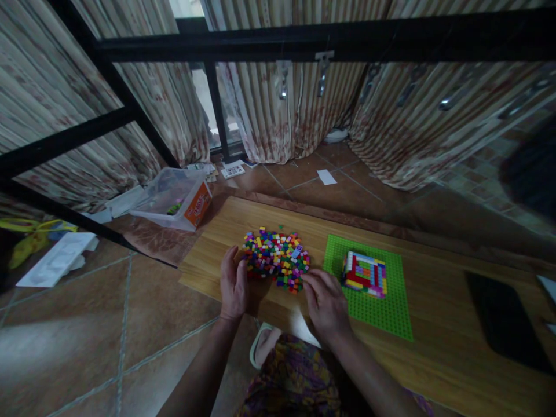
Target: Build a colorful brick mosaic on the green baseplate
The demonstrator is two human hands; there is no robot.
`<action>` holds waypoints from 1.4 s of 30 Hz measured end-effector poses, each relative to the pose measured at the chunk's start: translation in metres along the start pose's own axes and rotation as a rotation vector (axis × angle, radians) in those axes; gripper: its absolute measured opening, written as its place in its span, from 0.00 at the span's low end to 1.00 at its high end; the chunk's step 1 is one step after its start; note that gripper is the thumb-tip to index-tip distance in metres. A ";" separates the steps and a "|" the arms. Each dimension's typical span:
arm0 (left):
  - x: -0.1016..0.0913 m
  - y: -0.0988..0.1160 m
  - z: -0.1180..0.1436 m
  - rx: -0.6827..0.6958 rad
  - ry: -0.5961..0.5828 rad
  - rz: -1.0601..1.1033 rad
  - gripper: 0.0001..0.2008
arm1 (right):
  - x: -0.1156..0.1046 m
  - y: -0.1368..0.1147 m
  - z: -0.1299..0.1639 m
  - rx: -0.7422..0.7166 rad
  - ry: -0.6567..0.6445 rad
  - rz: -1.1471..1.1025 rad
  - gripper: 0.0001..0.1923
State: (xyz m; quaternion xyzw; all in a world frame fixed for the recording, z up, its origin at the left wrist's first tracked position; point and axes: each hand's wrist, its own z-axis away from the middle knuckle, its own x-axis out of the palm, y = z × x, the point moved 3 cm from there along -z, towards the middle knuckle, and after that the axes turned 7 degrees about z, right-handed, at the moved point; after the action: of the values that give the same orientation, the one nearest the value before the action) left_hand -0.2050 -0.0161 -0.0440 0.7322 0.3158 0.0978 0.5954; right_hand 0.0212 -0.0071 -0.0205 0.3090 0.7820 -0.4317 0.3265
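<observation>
Nearest to us lies our lap in a purple and yellow patterned cloth (295, 376), with a pale sandal (260, 343) showing just beyond it under the edge of the low wooden table (434, 359). Our left hand (233, 284) rests palm down on the table, fingers loosely spread and lying against the left edge of the pile of small coloured bricks (277, 258); it grips nothing that we can see. Our right hand (325, 301) sits at the pile's lower right edge, fingers curled towards the bricks, and we cannot tell whether it pinches one. That pile lies on the bare wood between our two hands, touching both. Just beside it to the right lies a green baseplate (382, 313), flat on the table, and on it a partly built square block of bricks (365, 273) in red, white, blue and yellow bands. Further right a dark flat slab (504, 324) lies on the table. Beyond the table's left corner a clear plastic box (171, 197) stands on the tiled floor (87, 347), bearing an orange label (197, 207) whose writing is too small for us to read. Striped curtains (278, 110) hang behind a black metal frame (304, 40)
</observation>
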 end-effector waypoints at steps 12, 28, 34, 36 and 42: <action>0.002 0.003 -0.006 0.043 -0.005 -0.157 0.20 | 0.024 0.022 -0.076 -0.076 -0.347 0.180 0.14; 0.002 -0.006 -0.013 0.015 -0.016 -0.236 0.22 | 0.027 0.008 -0.089 -0.081 -0.425 0.283 0.09; 0.002 -0.007 -0.014 0.022 -0.007 -0.220 0.21 | 0.030 0.008 -0.089 -0.068 -0.409 0.259 0.09; 0.002 -0.007 -0.015 0.012 -0.004 -0.224 0.22 | 0.028 0.009 -0.089 -0.057 -0.374 0.203 0.08; 0.003 -0.002 -0.013 0.023 0.004 -0.230 0.20 | 0.003 0.023 -0.073 0.046 -0.248 0.081 0.11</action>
State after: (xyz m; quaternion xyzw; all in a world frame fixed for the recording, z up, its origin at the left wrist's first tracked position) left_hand -0.2101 -0.0037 -0.0427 0.6977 0.4000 0.0266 0.5938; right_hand 0.0190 0.0676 -0.0031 0.2921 0.7124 -0.4710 0.4305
